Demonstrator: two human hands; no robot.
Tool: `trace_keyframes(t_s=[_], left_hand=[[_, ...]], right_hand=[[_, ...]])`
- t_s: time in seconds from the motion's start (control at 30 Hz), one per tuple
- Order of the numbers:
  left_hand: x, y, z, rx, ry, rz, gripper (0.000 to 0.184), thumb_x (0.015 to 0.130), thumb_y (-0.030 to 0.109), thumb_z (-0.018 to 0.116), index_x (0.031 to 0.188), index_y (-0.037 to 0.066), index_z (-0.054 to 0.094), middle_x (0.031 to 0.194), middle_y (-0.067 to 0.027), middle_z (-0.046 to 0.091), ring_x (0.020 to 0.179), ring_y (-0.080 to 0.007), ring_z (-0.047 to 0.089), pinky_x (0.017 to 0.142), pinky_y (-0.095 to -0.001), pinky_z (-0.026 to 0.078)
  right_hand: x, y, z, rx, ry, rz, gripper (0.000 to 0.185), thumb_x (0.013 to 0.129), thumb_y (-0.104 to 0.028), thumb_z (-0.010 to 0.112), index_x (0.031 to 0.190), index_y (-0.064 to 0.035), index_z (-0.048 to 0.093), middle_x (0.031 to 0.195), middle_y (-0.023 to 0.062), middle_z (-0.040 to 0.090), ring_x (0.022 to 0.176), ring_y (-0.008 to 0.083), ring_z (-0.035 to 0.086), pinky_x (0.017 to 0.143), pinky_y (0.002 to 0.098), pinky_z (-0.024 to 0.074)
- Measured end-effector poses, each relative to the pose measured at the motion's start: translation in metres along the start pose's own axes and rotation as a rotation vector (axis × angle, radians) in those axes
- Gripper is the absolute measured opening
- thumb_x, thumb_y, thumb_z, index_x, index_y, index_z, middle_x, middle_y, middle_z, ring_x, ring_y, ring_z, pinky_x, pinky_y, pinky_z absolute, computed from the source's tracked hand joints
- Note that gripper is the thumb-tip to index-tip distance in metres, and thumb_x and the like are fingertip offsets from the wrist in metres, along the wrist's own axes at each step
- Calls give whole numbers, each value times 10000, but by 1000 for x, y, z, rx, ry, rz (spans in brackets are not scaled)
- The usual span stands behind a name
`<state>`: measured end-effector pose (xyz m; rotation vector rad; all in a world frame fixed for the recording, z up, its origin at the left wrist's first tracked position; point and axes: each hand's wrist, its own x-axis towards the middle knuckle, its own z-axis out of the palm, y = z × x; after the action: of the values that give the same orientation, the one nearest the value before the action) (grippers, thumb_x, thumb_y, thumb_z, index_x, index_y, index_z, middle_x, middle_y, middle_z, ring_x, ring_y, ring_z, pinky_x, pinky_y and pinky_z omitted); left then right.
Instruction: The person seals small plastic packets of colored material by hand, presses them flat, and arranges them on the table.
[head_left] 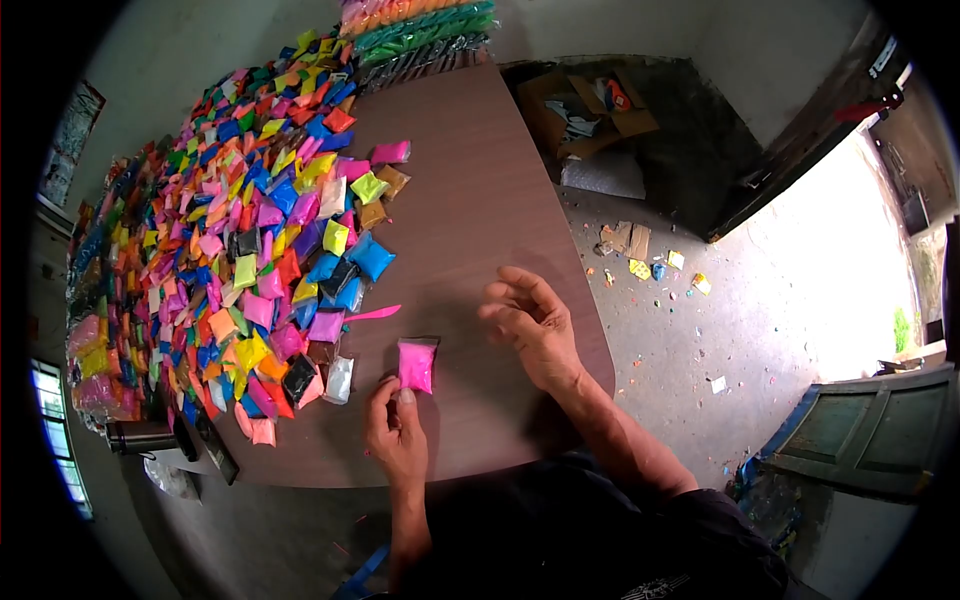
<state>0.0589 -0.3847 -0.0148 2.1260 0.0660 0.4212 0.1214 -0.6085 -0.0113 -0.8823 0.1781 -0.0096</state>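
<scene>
A small clear packet of bright pink clay-like material [417, 366] is in front of me on the brown table. My left hand [397, 432] is closed at its lower left corner, thumb and index finger pinched there. To the right, my right hand [537, 328] is raised above the table, holding nothing, its fingers loosely bent and apart. A pink plastic knife-like tool [374, 313] lies flat beyond the packet, beside a large heap of similar colourful packets [262, 260].
The brown table [470, 220] has its rounded edge on my right. Bundled packs [425, 30] stand at its far end. A dark cylinder [145, 437] and a phone-like object [218, 452] are at the left. An open cardboard box [635, 121] and scraps [640, 268] lie on the floor.
</scene>
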Motion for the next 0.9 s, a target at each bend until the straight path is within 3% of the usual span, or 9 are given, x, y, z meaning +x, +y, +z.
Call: trace_keyframes(t_s=[0.33,0.9], left_hand=[[-1,-4,1,-24,9,15,221,986,133,646,1149,-13,674,1097,-119,698,976,-213,660,845,-331,523],[0,-1,0,-9,1,11,224,983,140,648,1145,-12,675,1094,-133,698,985,-237,664,860,-349,526]], right_hand=[[3,7,-4,-2,-34,-42,524,916,101,592,1419,-22,505,1340,66,590,1235,161,583,967,363,565],[4,7,-2,-48,-43,-71,544,901,129,602,1416,-19,509,1358,78,576,1241,172,579,974,368,568]])
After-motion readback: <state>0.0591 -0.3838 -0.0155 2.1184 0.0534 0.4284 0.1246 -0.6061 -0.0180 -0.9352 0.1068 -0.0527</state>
